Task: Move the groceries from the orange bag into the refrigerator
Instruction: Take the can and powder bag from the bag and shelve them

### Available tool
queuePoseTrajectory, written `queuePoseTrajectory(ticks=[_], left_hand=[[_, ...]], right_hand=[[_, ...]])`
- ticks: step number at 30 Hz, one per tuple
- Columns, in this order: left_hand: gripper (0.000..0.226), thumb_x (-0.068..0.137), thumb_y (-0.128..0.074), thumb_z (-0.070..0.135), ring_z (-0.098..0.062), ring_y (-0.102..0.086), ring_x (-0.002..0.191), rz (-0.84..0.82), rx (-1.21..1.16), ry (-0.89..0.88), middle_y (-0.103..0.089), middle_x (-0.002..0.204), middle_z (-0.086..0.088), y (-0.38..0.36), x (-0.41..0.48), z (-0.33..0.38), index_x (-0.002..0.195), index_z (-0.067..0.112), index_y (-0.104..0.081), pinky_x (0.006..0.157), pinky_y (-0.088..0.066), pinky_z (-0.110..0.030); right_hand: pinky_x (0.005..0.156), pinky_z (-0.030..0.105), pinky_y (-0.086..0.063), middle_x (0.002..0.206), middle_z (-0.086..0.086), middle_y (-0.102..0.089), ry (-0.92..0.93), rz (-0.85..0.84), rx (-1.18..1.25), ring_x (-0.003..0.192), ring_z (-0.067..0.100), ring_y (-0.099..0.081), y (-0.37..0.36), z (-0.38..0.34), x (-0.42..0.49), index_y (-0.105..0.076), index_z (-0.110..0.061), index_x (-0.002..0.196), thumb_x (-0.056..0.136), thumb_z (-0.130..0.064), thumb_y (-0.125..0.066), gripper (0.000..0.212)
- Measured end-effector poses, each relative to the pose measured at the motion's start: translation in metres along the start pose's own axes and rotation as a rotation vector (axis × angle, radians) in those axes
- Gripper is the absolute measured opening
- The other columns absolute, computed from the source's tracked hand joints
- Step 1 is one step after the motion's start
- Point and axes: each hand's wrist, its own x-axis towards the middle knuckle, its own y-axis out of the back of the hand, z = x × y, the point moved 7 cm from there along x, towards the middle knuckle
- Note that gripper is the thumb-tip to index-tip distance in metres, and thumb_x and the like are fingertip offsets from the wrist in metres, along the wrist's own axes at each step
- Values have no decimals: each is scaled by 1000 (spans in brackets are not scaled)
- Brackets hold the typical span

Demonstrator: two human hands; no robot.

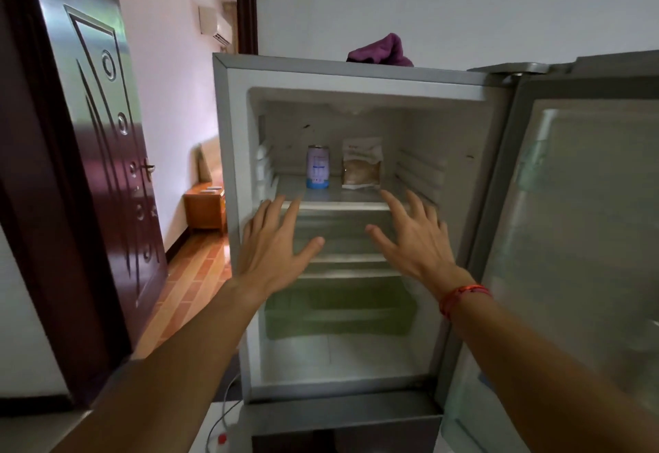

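The left hand (pixel 274 242) is empty, fingers spread, before the open fridge (pixel 228 167). On its top shelf (pixel 335 205) stand a can (pixel 317 167) and a pouch (pixel 362 163). The right hand (pixel 413 235) is empty and spread too. The bag is not visible; the next item probably fits best beside the pouch.

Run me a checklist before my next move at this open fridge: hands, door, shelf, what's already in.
1. Refrigerator door swung wide open: ok.
2. Left hand empty, fingers spread: ok.
3. Right hand empty, fingers spread: ok.
4. Can upright at the back of the top shelf: ok.
5. Pouch standing to the right of the can, apart from it: ok.
6. Orange bag within reach: cannot tell, out of view.
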Motion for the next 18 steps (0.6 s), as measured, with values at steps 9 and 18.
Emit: queuePoseTrajectory(ticks=[9,18], left_hand=[[84,86,-36,72,-28,-21,147,-8,-49,-67,-25,160,-7,55,-82,3,152,20,-29,115,-30,-47],[77,91,-45,64,-27,-24,145,17,-117,-120,-27,158,-8,82,-118,33,151,18,-32,112,-32,-46]], right_hand=[[113,54,-28,164,10,-15,-32,-5,-40,145,37,-25,38,-33,-102,-12,-41,157,94,-68,-38,73],[116,55,-27,165,12,-12,-62,-14,-81,148,36,-21,73,-30,-163,-9,-40,157,95,-69,-35,74]])
